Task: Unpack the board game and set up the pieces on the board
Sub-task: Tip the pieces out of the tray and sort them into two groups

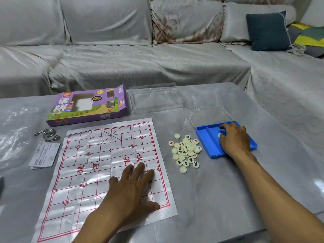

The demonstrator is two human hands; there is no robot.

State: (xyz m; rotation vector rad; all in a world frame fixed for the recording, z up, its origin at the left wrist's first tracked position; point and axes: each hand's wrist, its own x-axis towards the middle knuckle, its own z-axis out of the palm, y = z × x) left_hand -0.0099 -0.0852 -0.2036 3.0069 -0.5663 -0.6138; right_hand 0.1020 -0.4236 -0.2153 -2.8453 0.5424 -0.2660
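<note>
- Left hand (pixel 130 187) spread flat, fingers straight, pinning the paper board (pixel 98 165) to the table (pixel 219 190).
- Right hand (pixel 235 139) curled inside the blue tray (pixel 208 137), apparently closing on a last piece (pixel 219 135).
- Pile of pieces (pixel 185 151) just left of that hand.
- Best to pinch cleanly, lift clear of the rim, keep the board pressed.

There is one view only, from a wide-angle camera worn on the person's head. It looks forward and steeply down across a grey table (pixel 219 199), close enough that both forearms enter from the bottom edge and the left hand (pixel 130 187) and right hand (pixel 235 139) fill much of the lower half. Beyond the table's far edge the view takes in a covered sofa (pixel 140 58), whose lines bend toward the picture's edges. No second view shares the scene.
</note>
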